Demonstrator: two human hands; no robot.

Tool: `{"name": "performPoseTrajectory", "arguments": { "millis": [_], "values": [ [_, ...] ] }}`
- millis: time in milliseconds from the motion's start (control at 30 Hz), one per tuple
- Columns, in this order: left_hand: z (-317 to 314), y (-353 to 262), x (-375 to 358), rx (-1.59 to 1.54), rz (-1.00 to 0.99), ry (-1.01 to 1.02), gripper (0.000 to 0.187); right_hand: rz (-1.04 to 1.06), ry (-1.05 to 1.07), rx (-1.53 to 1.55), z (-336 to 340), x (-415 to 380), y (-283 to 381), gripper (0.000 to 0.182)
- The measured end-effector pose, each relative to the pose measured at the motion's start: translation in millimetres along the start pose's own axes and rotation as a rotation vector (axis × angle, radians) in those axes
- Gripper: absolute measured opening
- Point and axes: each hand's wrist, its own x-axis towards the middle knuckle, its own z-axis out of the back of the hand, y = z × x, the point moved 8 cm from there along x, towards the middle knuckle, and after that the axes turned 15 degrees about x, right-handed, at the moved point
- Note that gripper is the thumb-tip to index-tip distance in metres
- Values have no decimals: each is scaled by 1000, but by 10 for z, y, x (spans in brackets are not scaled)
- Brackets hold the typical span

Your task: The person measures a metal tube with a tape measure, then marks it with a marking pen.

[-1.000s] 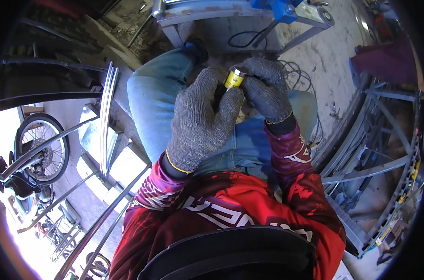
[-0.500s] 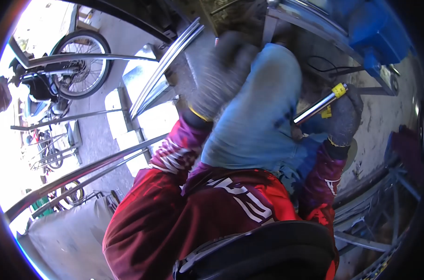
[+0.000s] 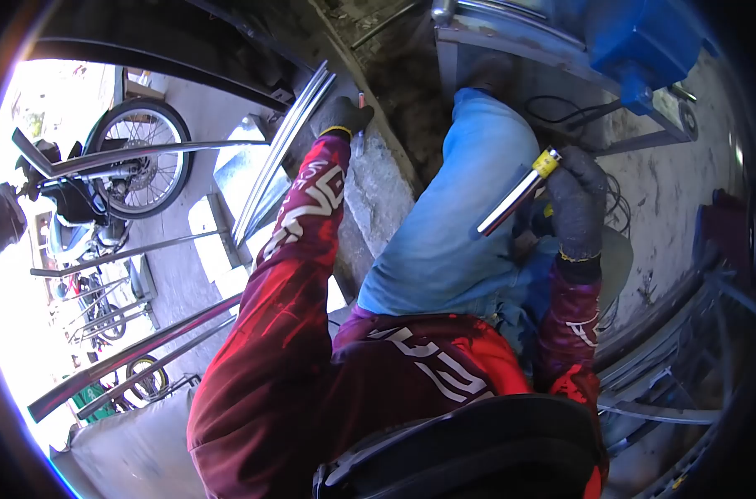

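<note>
My left hand [image 3: 338, 116], in a dark grey glove with a yellow cuff edge, reaches to a slim upright object with a reddish tip [image 3: 361, 101]. Its fingers are curled around that object, whose kind I cannot make out. Beside this hand lies a bundle of long shiny metal tubes [image 3: 282, 154]. My right hand [image 3: 579, 200], gloved the same way, is closed on a short shiny metal tube [image 3: 511, 201]. A yellow band with dark marks [image 3: 546, 162] wraps the tube's upper end. The tube slants over my jeans-clad knee [image 3: 486, 150].
A metal-framed bench [image 3: 527, 41] with a blue machine [image 3: 644, 50] stands at the upper right. Long bent tubes [image 3: 145, 154] extend at left, near a parked motorcycle [image 3: 137, 158]. Curved metal frames [image 3: 669, 407] lie at lower right. A black cable [image 3: 561, 112] hangs by the bench.
My left hand has moved away from my knee, up and left, to the red-tipped object. My right hand still holds the tube, which has shifted left in view.
</note>
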Motion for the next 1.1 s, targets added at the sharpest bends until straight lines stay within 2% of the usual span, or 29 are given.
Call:
{"name": "performPoseTrajectory", "arguments": {
  "millis": [33, 67, 133, 200, 267, 300, 433, 500, 533, 567, 600, 633, 700, 767, 800, 833, 900, 967, 1000, 1033, 1067, 1100],
  "values": [
    [-15, 1, 80, 23, 16, 34, 55, 3, -6, 1, 19, 11, -8, 9],
    [-73, 23, 159, 3, 38, 195, 54, 50, 5, -40, 17, 17, 20, 9],
    [-61, 10, 185, 54, -23, 203, 54, 96, 8, -75, 32, 25, 58, 8],
    [9, -26, 133, 102, -83, 213, 54, 66, 112, -190, 3, 47, 76, 10],
    [121, -19, 90, 126, -126, 53, 52, 117, 113, -280, 26, 24, 48, 12],
    [107, 11, 95, 126, -124, 60, 52, 173, 119, -370, 6, 7, 70, 15],
    [204, 172, 204, -65, -86, -25, 49, 189, 32, -205, -87, 2, 169, 6],
    [221, 322, 318, -139, -64, -213, 41, 327, -14, -293, -78, -33, 189, 4],
    [214, 374, 379, -213, -98, -292, 39, 327, -13, -297, -45, -22, 194, 4],
    [239, 393, 370, -217, -99, -289, 39, 149, 24, -215, 2, 26, 77, 7],
    [260, 419, 365, -321, -71, -290, 38, -30, 55, -133, 30, 40, -42, 12],
    [279, 424, 368, -425, -50, -285, 38, -34, 43, -143, 26, 31, -64, 12],
    [517, 420, 321, -705, -154, -445, 23, 380, 62, -356, -188, -29, 266, 5],
    [939, 211, -107, -1099, -155, -331, 12, 16, 113, -93, -170, 76, 167, 4],
    [1169, 49, -393, -1198, -166, -363, 11, 162, 75, -139, -193, 55, 230, 4],
    [1358, -70, -668, -1293, -166, -402, 9, 114, 148, -115, -181, 85, 170, 7],
    [1637, -404, -1187, -1473, -324, -444, 12, 198, 65, -38, -182, 58, 157, 9],
    [1812, -688, -1658, -1489, -476, -353, 12, 214, 35, -61, -168, 45, 121, 10],
    [2177, -876, -2065, -837, -597, -806, 12, 235, 30, -84, -164, 36, 131, 11],
    [2323, -1211, -2480, -126, -657, -1174, 12, 235, 22, -87, -157, 28, 135, 11],
    [2335, -1305, -2572, -169, -711, -1139, 9, 209, 35, -95, -166, 34, 122, 10],
    [2334, -1373, -2683, -175, -700, -1220, 40, 185, 46, -103, -171, 40, 114, 10]
  ]
}}
